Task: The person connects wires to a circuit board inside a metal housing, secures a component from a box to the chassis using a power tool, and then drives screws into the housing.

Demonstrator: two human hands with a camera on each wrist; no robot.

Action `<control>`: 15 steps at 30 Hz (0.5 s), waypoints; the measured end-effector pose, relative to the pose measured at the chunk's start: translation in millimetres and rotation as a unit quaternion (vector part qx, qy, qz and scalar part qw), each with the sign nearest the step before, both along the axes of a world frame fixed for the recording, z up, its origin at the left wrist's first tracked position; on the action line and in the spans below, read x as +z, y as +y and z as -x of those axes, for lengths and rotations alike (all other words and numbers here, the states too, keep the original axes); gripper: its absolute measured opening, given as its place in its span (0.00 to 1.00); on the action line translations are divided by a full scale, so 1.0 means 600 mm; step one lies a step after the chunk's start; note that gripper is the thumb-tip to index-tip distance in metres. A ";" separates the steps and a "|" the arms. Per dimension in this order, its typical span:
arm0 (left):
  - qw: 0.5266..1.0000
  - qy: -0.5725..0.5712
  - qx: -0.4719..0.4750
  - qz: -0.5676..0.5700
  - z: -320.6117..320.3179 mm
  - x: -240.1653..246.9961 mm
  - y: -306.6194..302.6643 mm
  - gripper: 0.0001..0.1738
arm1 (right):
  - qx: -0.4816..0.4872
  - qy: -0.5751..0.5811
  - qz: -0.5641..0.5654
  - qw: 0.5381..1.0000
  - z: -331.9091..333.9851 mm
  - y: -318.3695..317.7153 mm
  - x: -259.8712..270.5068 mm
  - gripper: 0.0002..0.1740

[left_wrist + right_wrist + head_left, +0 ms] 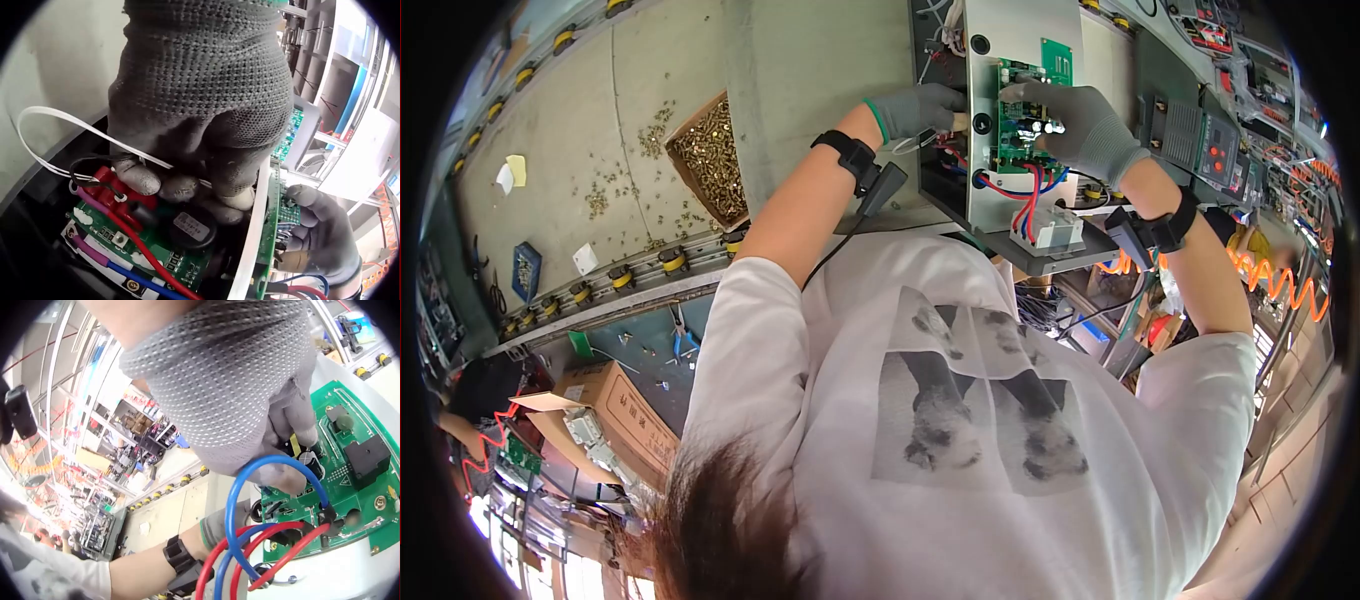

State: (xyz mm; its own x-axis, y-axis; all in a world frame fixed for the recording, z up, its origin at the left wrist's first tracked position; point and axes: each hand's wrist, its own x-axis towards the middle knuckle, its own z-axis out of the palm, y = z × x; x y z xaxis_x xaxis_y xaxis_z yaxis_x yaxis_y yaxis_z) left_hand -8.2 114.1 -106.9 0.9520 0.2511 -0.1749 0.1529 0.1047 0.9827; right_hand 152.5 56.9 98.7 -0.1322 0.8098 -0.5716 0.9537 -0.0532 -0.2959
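From where I'm standing, the left hand (915, 108) loses its fingertips at the edge of the metal panel (1010, 40), so no clue if they grip anything. The right hand (1080, 125) covers the green board (1012, 140) toward 3 o'clock. On the left wrist cam, the label on the black round part (190, 226) is too tiny to read, and that board there runs off at 6 o'clock.

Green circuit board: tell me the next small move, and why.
Probably push the red connectors home with the left hand: its fingertips rest against them behind the panel, a white cable looping loose, while the right hand grips the green circuit board in front.
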 end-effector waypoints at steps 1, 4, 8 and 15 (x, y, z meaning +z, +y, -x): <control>0.999 0.006 -0.019 -0.025 -0.001 0.008 0.002 0.25 | -0.001 0.001 0.003 1.000 -0.003 -0.004 -0.008 0.29; 0.999 0.009 -0.034 0.027 0.001 0.012 0.008 0.25 | 0.043 0.007 -0.067 0.997 -0.015 -0.010 -0.026 0.30; 0.997 0.006 0.064 0.053 0.003 -0.012 -0.026 0.23 | 0.031 0.034 -0.074 0.996 -0.012 -0.009 -0.025 0.29; 0.993 0.076 0.082 -0.049 0.013 0.047 -0.025 0.21 | 0.045 0.000 -0.073 0.996 -0.006 -0.007 -0.028 0.29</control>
State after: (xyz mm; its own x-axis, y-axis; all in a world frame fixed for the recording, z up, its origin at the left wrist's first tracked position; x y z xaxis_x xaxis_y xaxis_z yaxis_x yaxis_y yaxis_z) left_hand -15.7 99.1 -78.5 0.8618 0.4224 -0.2809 0.2890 0.0462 0.9562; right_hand 156.0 52.7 82.1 -0.2077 0.8698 -0.4476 0.9525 0.0758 -0.2948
